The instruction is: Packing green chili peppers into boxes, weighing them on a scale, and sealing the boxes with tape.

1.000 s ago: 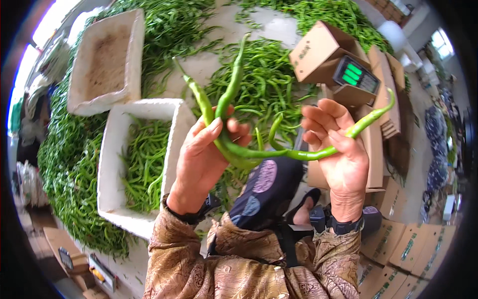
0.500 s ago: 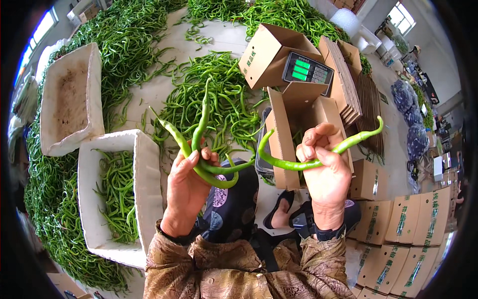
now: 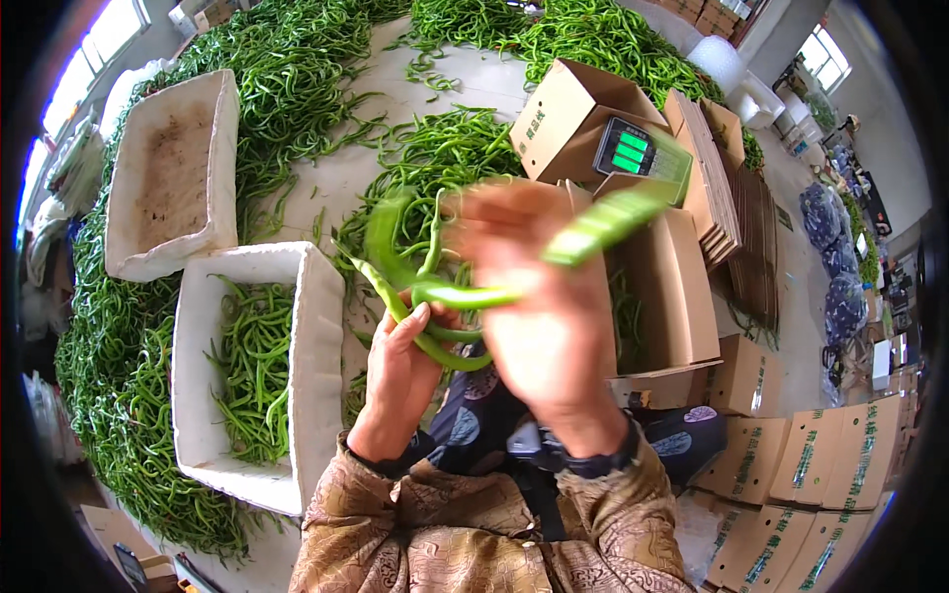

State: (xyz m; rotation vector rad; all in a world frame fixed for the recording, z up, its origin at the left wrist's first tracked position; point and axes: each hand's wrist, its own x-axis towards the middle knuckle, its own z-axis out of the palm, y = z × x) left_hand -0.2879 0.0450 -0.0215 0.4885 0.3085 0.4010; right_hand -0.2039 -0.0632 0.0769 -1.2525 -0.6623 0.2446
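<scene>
Long curved green chili peppers [image 3: 457, 360] stick out of my left hand [image 3: 397, 383], whose thumb and fingers are closed round them. My right hand [image 3: 554, 341] is smeared by motion and has come close beside the left. With it moves another green chili pepper [image 3: 605, 227], blurred, its hooked end reaching over toward the peppers in the left hand. Beyond both hands lies a heap of loose chili peppers [image 3: 465, 143] on the floor. An open cardboard box [image 3: 677, 287] with some chili peppers inside stands just right of my right hand.
At left, a white foam box [image 3: 321, 385] holds chili peppers; a soiled foam box [image 3: 222, 148] stands behind it. Big pepper piles [image 3: 267, 59] line the left and back. A lit scale display [image 3: 625, 148], flattened cartons [image 3: 704, 178] and stacked boxes [image 3: 811, 445] are at right.
My right hand has swung leftward with its pepper, from over the open box to beside my left hand. The left hand still grips its peppers. The whole view has shifted slightly.
</scene>
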